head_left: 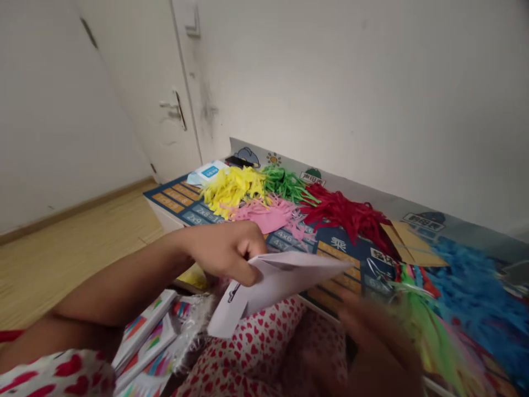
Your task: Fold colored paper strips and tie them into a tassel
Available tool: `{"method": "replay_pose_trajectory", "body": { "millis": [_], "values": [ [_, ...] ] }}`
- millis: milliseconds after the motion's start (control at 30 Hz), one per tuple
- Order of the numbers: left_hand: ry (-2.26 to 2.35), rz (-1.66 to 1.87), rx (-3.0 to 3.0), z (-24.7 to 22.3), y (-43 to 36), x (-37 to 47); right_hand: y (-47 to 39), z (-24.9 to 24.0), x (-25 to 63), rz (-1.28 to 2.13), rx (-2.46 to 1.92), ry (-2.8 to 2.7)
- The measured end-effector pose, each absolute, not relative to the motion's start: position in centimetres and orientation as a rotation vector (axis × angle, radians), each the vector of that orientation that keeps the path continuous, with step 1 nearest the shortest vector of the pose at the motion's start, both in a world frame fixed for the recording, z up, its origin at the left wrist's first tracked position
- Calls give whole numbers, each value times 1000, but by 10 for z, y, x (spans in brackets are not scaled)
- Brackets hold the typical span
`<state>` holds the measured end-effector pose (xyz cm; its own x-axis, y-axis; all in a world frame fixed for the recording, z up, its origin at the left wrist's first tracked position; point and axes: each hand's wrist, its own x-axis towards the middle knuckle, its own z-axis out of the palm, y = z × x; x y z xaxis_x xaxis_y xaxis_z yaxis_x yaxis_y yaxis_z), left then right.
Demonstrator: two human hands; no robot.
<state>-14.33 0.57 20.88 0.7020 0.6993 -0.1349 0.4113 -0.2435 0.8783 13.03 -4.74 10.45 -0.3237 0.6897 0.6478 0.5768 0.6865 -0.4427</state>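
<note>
My left hand (231,248) is closed on a white paper envelope (285,281), with the thumb and bent fingers pinching its near left end. The envelope is tilted above my lap, and a small black mark shows on its lower left part. A slit-like gap runs along its upper edge. My right hand (372,336) is to the right of the envelope, apart from it and smeared by motion; its fingers cannot be made out clearly. Beyond the envelope, a heap of pink paper strips (268,212) lies on the table.
The printed table cover (198,212) bears yellow strips (235,187), green strips (287,182), red strips (347,212), blue strips (479,298) and a brown envelope (417,245). Multicoloured strips (433,325) lie at right. Colourful packages (144,336) are at lower left. A wall stands behind.
</note>
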Motion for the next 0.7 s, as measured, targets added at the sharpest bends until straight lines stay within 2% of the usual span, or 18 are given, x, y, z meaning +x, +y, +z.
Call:
{"method": "replay_pose_trajectory", "body": {
  "millis": [100,167,267,367,567,700],
  "values": [
    [729,85,2022,238,15,-123,-26,147,102,31,-745,-2089],
    [689,14,2106,245,19,-111,-18,169,89,85,-760,-2155],
    [783,242,2150,239,21,-101,-13,178,87,265,-1027,-2084],
    [875,480,2047,220,26,-100,-10,158,100,340,-1268,-1840],
    [945,370,1900,175,51,-96,-4,97,126,414,-1465,-1490],
    [972,372,2022,150,64,-74,7,77,140,608,-1460,-1413]
  ]
}}
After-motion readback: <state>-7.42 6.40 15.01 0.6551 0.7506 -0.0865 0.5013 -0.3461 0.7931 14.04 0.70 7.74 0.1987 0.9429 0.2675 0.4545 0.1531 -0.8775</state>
